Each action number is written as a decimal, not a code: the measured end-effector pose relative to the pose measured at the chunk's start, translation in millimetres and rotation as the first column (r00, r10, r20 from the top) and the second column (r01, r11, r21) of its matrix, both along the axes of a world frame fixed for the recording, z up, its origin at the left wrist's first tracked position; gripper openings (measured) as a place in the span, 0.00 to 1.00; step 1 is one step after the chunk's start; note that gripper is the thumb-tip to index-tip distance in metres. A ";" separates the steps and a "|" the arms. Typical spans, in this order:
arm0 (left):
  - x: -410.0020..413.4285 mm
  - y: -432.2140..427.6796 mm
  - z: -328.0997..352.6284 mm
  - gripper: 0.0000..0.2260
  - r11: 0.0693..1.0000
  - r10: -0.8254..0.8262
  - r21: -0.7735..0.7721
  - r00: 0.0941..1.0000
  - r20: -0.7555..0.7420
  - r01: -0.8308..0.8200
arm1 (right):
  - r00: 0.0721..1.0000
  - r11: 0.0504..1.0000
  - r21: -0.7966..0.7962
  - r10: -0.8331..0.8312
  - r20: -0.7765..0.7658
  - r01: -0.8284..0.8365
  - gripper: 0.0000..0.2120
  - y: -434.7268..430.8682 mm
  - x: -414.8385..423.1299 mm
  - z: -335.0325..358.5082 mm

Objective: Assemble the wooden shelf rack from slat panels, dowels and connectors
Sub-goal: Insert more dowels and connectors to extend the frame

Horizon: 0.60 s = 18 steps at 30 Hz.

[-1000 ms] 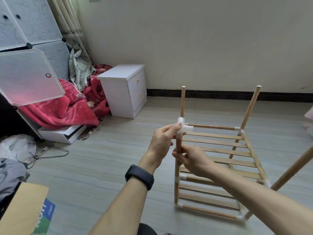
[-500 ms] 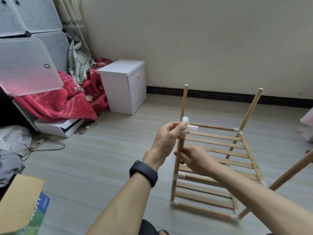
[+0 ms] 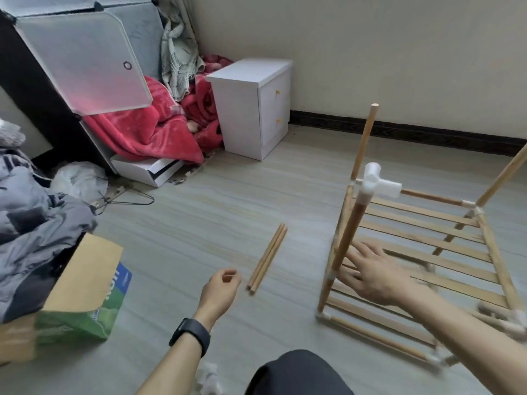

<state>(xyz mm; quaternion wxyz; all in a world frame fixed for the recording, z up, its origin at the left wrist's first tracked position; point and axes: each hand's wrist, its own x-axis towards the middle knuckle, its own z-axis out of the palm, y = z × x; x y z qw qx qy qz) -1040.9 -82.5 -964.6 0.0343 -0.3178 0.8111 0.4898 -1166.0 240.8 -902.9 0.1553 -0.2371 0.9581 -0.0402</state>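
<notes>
The partly built wooden rack (image 3: 427,240) stands on the floor at the right, with slat panels, upright dowels and white corner joints. A white connector (image 3: 375,182) caps its near-left upright dowel (image 3: 346,238). My right hand (image 3: 370,273) hovers just right of that dowel with its fingers spread, holding nothing. Two loose dowels (image 3: 266,259) lie side by side on the floor left of the rack. My left hand (image 3: 221,289), with a black watch on the wrist, is low near their near ends, half-curled and empty.
A white bedside cabinet (image 3: 251,109) stands by the far wall. Red blankets (image 3: 148,132) and a plastic cube wardrobe (image 3: 82,61) fill the far left. A cardboard box (image 3: 77,295), grey clothes and a wire hanger (image 3: 128,199) lie at the left. My knee (image 3: 296,374) is at the bottom.
Both hands have let go of the connector and upright dowel. My left hand dropped down towards the loose dowels, my right hand opened beside the upright, and the view swung left.
</notes>
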 end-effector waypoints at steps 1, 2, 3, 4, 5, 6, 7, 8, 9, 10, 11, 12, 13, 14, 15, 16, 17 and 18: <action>15.8 -8.5 -21.0 0.13 0.999 0.025 -0.040 0.996 0.080 -0.022 | 1.000 1.000 0.025 0.006 -0.026 -0.006 0.37 0.6 3.2 -11.7; 31.2 -15.9 -39.8 0.14 0.996 0.045 -0.083 0.987 0.156 -0.032 | 0.998 0.999 0.038 0.008 -0.069 -0.005 0.38 0.8 6.9 -22.6; 45.7 -22.2 -56.2 0.15 0.991 0.057 -0.132 0.972 0.229 -0.027 | 0.992 0.999 0.036 0.003 -0.128 0.001 0.38 0.1 10.9 -31.7; 58.4 -26.6 -70.2 0.16 0.984 0.063 -0.178 0.952 0.299 -0.010 | 0.982 1.000 0.017 -0.008 -0.187 0.011 0.38 -0.5 14.5 -38.4; 69.1 -29.1 -81.6 0.16 0.976 0.065 -0.217 0.931 0.360 0.016 | 0.973 1.000 -0.014 -0.021 -0.228 0.019 0.38 -1.3 16.9 -42.8; 77.6 -29.7 -90.6 0.17 0.967 0.060 -0.248 0.908 0.414 0.050 | 0.967 0.999 -0.038 -0.028 -0.252 0.019 0.38 -1.4 17.6 -45.4; 84.1 -28.8 -98.3 0.17 0.959 0.049 -0.271 0.888 0.458 0.087 | 0.964 0.999 -0.043 -0.025 -0.263 0.014 0.39 -0.8 16.6 -46.8; 88.8 -26.9 -105.2 0.17 0.951 0.033 -0.283 0.869 0.493 0.125 | 0.965 0.999 -0.041 -0.021 -0.262 0.010 0.40 -0.1 14.7 -47.5; 92.5 -24.9 -112.0 0.17 0.947 0.014 -0.282 0.852 0.523 0.157 | 0.967 0.999 -0.041 -0.021 -0.255 0.010 0.40 0.2 12.3 -47.5; 96.3 -22.7 -119.4 0.18 0.946 -0.004 -0.269 0.836 0.549 0.181 | 0.969 0.999 -0.044 -0.022 -0.246 0.011 0.40 -0.3 10.5 -47.7; 99.9 -20.4 -127.3 0.18 0.948 -0.022 -0.250 0.821 0.570 0.199 | 0.970 0.999 -0.048 -0.022 -0.240 0.011 0.40 -1.6 9.7 -48.7; 103.6 -18.2 -135.4 0.18 0.948 -0.040 -0.233 0.809 0.587 0.216 | 0.970 0.999 -0.053 -0.024 -0.240 0.012 0.40 -2.5 9.9 -49.8; 107.1 -15.7 -143.2 0.17 0.946 -0.054 -0.224 0.797 0.602 0.234 | 0.969 0.998 -0.058 -0.028 -0.245 0.014 0.40 -3.3 10.8 -50.7; 110.6 -13.2 -150.6 0.17 0.941 -0.062 -0.226 0.785 0.617 0.252 | 0.967 0.998 -0.061 -0.031 -0.252 0.016 0.39 -3.7 11.4 -51.5; 113.5 -10.8 -157.1 0.16 0.933 -0.066 -0.236 0.775 0.629 0.271 | 0.965 0.998 -0.058 -0.033 -0.258 0.018 0.39 -4.1 11.9 -52.2; 115.3 -8.2 -162.4 0.16 0.924 -0.069 -0.249 0.770 0.635 0.289 | 0.965 0.999 -0.050 -0.033 -0.260 0.020 0.39 -3.8 12.2 -52.5; 115.5 -5.5 -166.1 0.15 0.917 -0.074 -0.260 0.768 0.636 0.303 | 0.965 0.999 -0.042 -0.031 -0.259 0.021 0.39 -3.7 12.4 -52.7; 114.1 -2.7 -168.1 0.14 0.912 -0.083 -0.263 0.769 0.633 0.315 | 0.965 0.999 -0.036 -0.029 -0.261 0.020 0.38 -3.2 12.7 -52.8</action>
